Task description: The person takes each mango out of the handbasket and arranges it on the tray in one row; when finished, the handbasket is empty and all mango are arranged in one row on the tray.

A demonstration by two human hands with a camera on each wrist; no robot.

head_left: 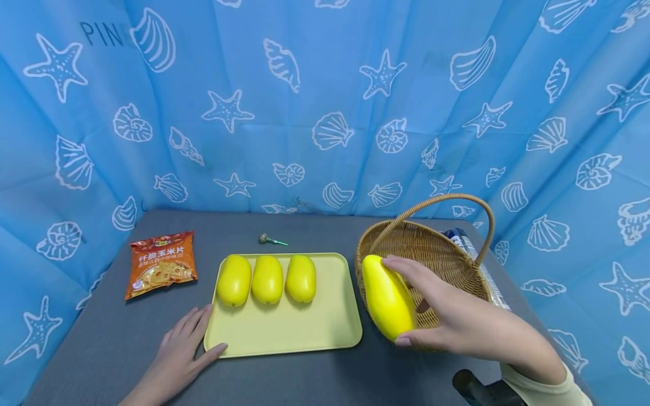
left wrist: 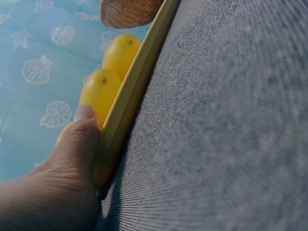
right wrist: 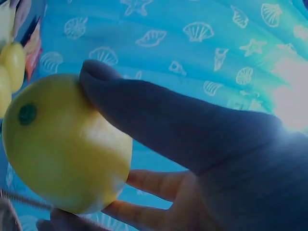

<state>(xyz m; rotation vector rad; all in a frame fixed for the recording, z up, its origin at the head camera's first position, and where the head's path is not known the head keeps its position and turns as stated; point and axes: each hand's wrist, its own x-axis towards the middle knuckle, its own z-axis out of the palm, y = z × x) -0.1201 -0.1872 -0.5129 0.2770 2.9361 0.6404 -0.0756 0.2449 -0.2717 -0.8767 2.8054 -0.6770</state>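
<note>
In the head view my right hand (head_left: pixel 447 313) holds a yellow papaya (head_left: pixel 388 299) at the front left of the wicker basket (head_left: pixel 416 239), with its thumb at the lower end and its fingers at the top. In the right wrist view the papaya's end shows a green spot. Three more yellow papayas (head_left: pixel 267 280) lie in a row at the back left of the pale yellow tray (head_left: pixel 310 332). My left hand (head_left: pixel 178 349) rests at the tray's front left corner, fingers fairly straight along the left side and thumb on the front rim.
An orange snack bag (head_left: pixel 161 265) lies left of the tray. Behind the tray is a small lollipop (head_left: pixel 271 240) with a green stick. A dark blue and silver package (head_left: pixel 482 265) lies partly hidden behind the basket, whose handle arches upward. A blue shell-print curtain (head_left: pixel 325 113) hangs around the grey table.
</note>
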